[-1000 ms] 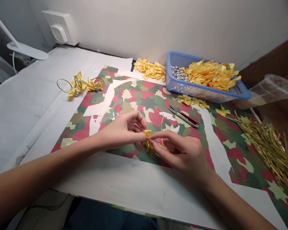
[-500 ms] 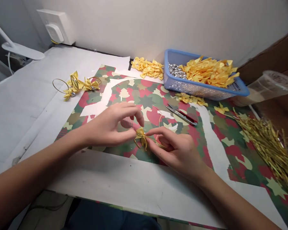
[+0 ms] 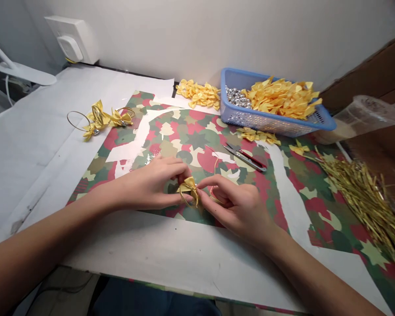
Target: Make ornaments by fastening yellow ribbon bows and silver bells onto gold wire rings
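A small yellow ribbon bow (image 3: 190,183) with a loop of gold wire is held between my two hands, just above the patterned paper (image 3: 197,140). My left hand (image 3: 159,182) closes on it from the left, thumb below and fingers curled above. From the right, my right hand (image 3: 235,199) pinches the bow's edge between thumb and forefinger. A thin pale cord (image 3: 215,169) runs from the right hand's curled fingers up over the paper. Thread snips (image 3: 245,157) with a red part lie beyond the right hand.
A blue basket (image 3: 276,123) holds yellow bows and silver bells. More bows (image 3: 199,93) lie left of it, and finished-looking looped bows (image 3: 97,118) sit at the left. Gold wire stems (image 3: 358,197) and a clear plastic cup (image 3: 358,118) are at the right. A white lamp base (image 3: 28,73) stands far left.
My left hand has come down and its fingers have closed onto the bow, whose wire loop now faces further left. The right hand keeps its pinch. The view has shifted slightly.
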{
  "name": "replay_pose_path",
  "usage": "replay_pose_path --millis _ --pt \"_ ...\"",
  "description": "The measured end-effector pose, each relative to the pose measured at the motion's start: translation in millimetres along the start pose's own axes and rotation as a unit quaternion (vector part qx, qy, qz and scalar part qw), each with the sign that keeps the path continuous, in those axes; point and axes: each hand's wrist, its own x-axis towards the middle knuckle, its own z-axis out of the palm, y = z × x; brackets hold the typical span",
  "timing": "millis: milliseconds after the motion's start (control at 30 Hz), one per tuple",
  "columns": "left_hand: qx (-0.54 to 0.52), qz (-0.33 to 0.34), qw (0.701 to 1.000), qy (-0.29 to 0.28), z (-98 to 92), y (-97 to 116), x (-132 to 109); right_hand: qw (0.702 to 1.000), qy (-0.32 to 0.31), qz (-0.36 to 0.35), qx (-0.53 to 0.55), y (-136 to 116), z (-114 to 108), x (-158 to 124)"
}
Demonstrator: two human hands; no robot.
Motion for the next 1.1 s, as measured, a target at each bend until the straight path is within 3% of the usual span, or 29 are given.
replay_pose_path --millis 167,400,867,1100 --pt "0.002 -0.004 1.0 0.002 -0.9 -6 0 1.0 0.006 -0.008 0.0 -1 0 0" --pt "-0.029 -0.021 0.999 0.003 -2.7 3 2 1.0 0.008 -0.007 -0.013 1 1 1" --pt "-0.036 -0.03 0.997 0.068 9.6 0 5 1.0 -0.005 0.009 -0.011 0 -1 0" --pt "-0.05 -0.024 0.996 0.066 8.0 1 6 1.0 -0.008 0.006 0.011 1 -3 0"
